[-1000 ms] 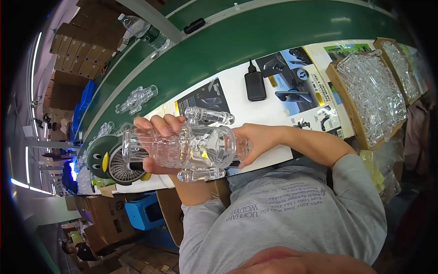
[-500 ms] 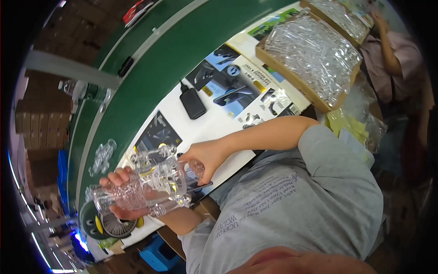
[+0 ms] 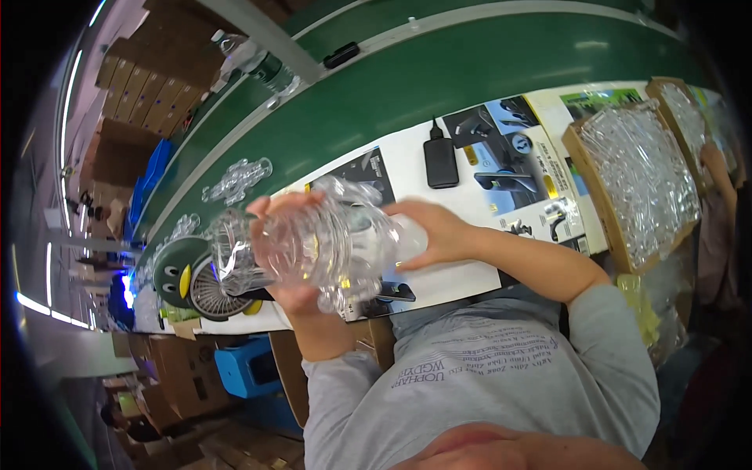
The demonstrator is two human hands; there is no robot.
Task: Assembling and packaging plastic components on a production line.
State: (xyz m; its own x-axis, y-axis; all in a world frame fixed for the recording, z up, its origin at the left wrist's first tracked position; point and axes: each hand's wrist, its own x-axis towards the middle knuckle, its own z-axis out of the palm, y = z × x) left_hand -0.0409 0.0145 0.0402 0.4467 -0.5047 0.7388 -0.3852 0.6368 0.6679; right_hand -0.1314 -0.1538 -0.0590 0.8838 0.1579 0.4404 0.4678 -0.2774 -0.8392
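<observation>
Both hands hold a clear, see-through cylinder-like piece (image 3: 325, 243) with a ribbed body and several knobbed side parts, tilted above the table and smeared by motion. My left hand (image 3: 294, 290) is wrapped round its left part, the fingers over the top and the thumb side below. My right hand (image 3: 439, 231) is closed on its right end, where a pale, blurred part shows between thumb and fingers. More clear knobbed pieces (image 3: 239, 180) lie on the green surface beyond my left hand. Exactly what kind of thing it is cannot be made out.
A black power bank (image 3: 440, 163) with a cable lies on printed sheets. Cardboard trays of clear parts (image 3: 638, 180) stand at right, near another person's arm (image 3: 719, 168). A penguin-faced fan (image 3: 215, 290), a bottle (image 3: 266, 69) and a blue stool (image 3: 247, 366) are at left.
The view has swung, so the table sits more level in the picture. Both hands still hold the clear piece, which now appears further right and more blurred.
</observation>
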